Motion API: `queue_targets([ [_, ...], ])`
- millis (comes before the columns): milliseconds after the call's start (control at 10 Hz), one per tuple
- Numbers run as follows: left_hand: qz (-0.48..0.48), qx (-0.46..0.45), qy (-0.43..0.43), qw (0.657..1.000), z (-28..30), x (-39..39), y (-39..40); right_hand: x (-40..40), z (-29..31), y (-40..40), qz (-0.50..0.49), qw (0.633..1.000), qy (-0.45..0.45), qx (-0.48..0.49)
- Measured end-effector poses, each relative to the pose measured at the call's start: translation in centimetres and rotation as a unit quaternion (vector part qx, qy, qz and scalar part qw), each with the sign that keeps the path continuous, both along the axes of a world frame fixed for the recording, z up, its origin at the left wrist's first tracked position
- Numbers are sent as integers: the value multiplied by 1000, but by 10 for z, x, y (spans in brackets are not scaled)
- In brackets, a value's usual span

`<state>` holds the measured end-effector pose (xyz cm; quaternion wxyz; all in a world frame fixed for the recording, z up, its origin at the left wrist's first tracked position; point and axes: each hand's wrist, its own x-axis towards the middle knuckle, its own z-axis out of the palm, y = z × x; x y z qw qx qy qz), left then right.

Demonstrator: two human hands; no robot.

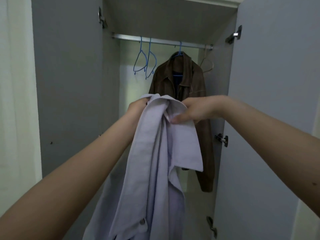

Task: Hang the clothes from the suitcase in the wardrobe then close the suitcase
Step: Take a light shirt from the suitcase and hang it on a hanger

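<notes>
— Wardrobe [74, 84] open, both doors swung wide; brown jacket [181, 87] hanging on the rail [161, 41].
— And in front of it?
— Pale lilac shirt [155, 161], held up at the collar — left hand [136, 108] gripping one side, right hand [195, 110] pinching the other, fingers curled into cloth.
— Smaller still?
— Two empty blue hangers [145, 63], left on the rail.

Dim, flat indoor light, soft focus, wide-angle bending at edges.
</notes>
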<state>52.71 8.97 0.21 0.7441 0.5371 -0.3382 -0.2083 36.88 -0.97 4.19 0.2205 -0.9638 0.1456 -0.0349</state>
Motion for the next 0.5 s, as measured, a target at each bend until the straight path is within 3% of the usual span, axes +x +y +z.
queue_targets([
  [100,-15,-27,12,999,8,4,4,-4,0,2,-14,990,-133,39],
  [200,-70,46,-46,995,1,7,14,-3,11,7,-66,964,-229,117],
  [300,-72,311,-245,916,-13,1,18,11,19,18,-140,959,-238,67],
  [400,31,357,-430,829,-24,1,13,20,21,26,-200,955,-217,10],
  [500,108,163,-423,885,-29,-8,15,25,19,21,-247,945,-216,3],
])
